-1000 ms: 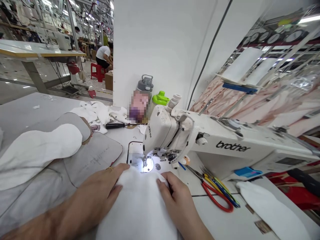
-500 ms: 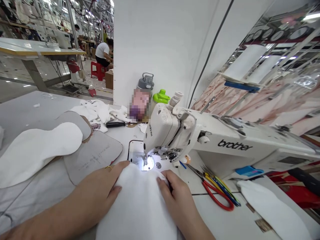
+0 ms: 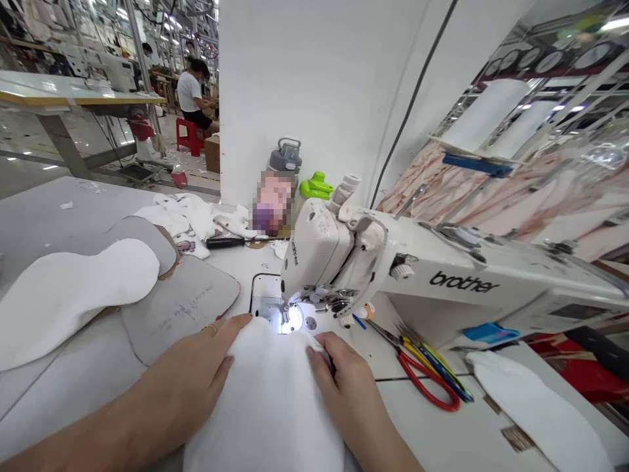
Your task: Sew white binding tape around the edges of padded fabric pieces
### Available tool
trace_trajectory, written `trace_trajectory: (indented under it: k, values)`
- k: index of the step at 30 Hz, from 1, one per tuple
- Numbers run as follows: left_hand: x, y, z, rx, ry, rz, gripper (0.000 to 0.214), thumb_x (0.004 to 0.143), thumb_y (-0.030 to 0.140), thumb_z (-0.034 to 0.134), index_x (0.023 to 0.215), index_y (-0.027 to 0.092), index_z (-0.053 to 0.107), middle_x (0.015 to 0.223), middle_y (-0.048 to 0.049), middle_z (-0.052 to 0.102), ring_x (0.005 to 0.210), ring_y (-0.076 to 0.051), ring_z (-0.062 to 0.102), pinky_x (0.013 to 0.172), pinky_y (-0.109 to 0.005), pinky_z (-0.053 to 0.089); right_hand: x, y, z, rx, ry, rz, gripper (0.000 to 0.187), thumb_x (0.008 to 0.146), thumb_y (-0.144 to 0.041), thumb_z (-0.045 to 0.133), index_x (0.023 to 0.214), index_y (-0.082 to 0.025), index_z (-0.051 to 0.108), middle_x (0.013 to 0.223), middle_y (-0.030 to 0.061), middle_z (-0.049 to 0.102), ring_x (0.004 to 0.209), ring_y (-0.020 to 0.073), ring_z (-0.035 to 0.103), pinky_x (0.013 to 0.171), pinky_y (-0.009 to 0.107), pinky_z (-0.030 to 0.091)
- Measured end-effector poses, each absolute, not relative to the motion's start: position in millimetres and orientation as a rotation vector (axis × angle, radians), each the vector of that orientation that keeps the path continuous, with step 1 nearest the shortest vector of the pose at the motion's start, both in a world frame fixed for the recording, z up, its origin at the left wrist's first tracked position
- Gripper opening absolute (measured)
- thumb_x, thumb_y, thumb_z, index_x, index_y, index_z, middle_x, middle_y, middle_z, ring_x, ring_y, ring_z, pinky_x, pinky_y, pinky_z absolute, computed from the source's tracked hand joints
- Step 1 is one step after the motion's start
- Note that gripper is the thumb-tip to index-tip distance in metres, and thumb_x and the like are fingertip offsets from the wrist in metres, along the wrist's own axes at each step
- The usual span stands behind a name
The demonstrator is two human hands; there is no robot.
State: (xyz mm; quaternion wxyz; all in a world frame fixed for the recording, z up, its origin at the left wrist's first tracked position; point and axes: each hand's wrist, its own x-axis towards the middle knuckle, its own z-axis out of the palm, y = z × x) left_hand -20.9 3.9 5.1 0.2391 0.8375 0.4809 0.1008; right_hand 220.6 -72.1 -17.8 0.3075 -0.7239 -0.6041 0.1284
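A white padded fabric piece (image 3: 268,400) lies on the table with its far end at the lit needle plate (image 3: 275,313) of a white Brother sewing machine (image 3: 373,262). My left hand (image 3: 196,373) rests flat on the fabric's left edge, fingers stretched toward the needle, a ring on one finger. On the right edge my right hand (image 3: 341,380) has its fingers curled, pinching the fabric close to the presser foot.
Red-handled scissors (image 3: 422,380) and pens lie right of my right hand. White cut pieces (image 3: 73,288) and grey templates (image 3: 181,305) sit to the left, another white piece (image 3: 535,410) at the right. Bottles (image 3: 285,160) stand by the wall. A person (image 3: 191,98) sits far back.
The fabric's far end has slid a little forward, up to the needle, with both hands following it. The view has shifted slightly.
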Motion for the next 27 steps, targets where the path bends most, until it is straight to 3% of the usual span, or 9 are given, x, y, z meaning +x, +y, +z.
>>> trace_trajectory:
  k: [2, 6, 11, 17, 21, 24, 27]
  values:
    - [-20.4, 0.1, 2.9, 2.408, 1.290, 0.357, 0.050, 0.095, 0.025, 0.028, 0.138, 0.027, 0.055, 0.126, -0.0082, 0.067, 0.102, -0.029, 0.069, 0.087, -0.045, 0.056, 219.8, -71.1, -18.2, -1.915, -1.610, 0.324, 0.022, 0.097, -0.036, 0.045, 0.093, -0.023, 0.062, 0.079, 0.0038, 0.068, 0.072, 0.0236, 0.065, 0.065, 0.032, 0.049]
    - [-18.4, -12.8, -3.2, 2.757, 0.977, 0.652, 0.041, 0.092, 0.030, 0.046, 0.129, 0.032, 0.064, 0.135, -0.0053, 0.067, 0.120, -0.030, 0.064, 0.100, -0.045, 0.056, 219.3, -70.3, -17.5, -1.887, -1.652, 0.276, 0.021, 0.097, -0.033, 0.044, 0.095, -0.023, 0.063, 0.081, 0.0053, 0.069, 0.075, 0.0247, 0.067, 0.069, 0.033, 0.052]
    - [-14.1, -17.8, 9.2, 2.935, 0.440, 0.222, 0.048, 0.082, 0.024, 0.060, 0.129, 0.032, 0.067, 0.144, -0.0065, 0.058, 0.122, -0.033, 0.065, 0.098, -0.048, 0.059, 220.9, -69.9, -14.1, -1.880, -1.711, 0.266, 0.020, 0.097, -0.028, 0.044, 0.098, -0.022, 0.063, 0.084, 0.0056, 0.071, 0.078, 0.0243, 0.069, 0.075, 0.033, 0.054]
    - [-9.0, -12.3, 36.0, 2.890, 0.469, 0.027, 0.049, 0.081, 0.017, 0.061, 0.126, 0.034, 0.070, 0.142, -0.0061, 0.056, 0.122, -0.035, 0.064, 0.100, -0.050, 0.058, 220.1, -69.6, -11.6, -1.895, -1.766, 0.204, 0.021, 0.098, -0.025, 0.045, 0.108, -0.020, 0.062, 0.093, 0.0071, 0.073, 0.082, 0.0240, 0.072, 0.073, 0.033, 0.057]
    - [-8.7, -12.7, 35.3, 2.904, 0.484, 0.040, 0.051, 0.080, 0.017, 0.061, 0.127, 0.035, 0.069, 0.142, -0.0053, 0.055, 0.122, -0.036, 0.064, 0.098, -0.052, 0.058, 218.2, -74.1, -2.8, -1.814, -1.786, -0.061, 0.026, 0.099, -0.027, 0.045, 0.116, -0.018, 0.062, 0.103, 0.0105, 0.069, 0.086, 0.0247, 0.072, 0.070, 0.034, 0.058]
    - [-10.0, -12.3, 34.2, 2.905, 0.490, 0.107, 0.050, 0.080, 0.017, 0.061, 0.126, 0.036, 0.070, 0.142, -0.0042, 0.056, 0.121, -0.035, 0.065, 0.098, -0.050, 0.059, 216.7, -78.3, 3.1, -1.772, -1.877, -0.119, 0.024, 0.100, -0.027, 0.045, 0.107, -0.020, 0.066, 0.095, 0.0087, 0.067, 0.086, 0.0246, 0.069, 0.071, 0.034, 0.057]
    - [-10.5, -12.1, 35.2, 2.892, 0.469, 0.132, 0.051, 0.077, 0.017, 0.062, 0.124, 0.035, 0.071, 0.141, -0.0042, 0.057, 0.122, -0.033, 0.065, 0.101, -0.045, 0.058, 215.5, -79.2, 3.9, -1.906, -1.996, 0.052, 0.020, 0.098, -0.025, 0.047, 0.094, -0.021, 0.067, 0.088, 0.0052, 0.066, 0.077, 0.0240, 0.067, 0.065, 0.035, 0.053]
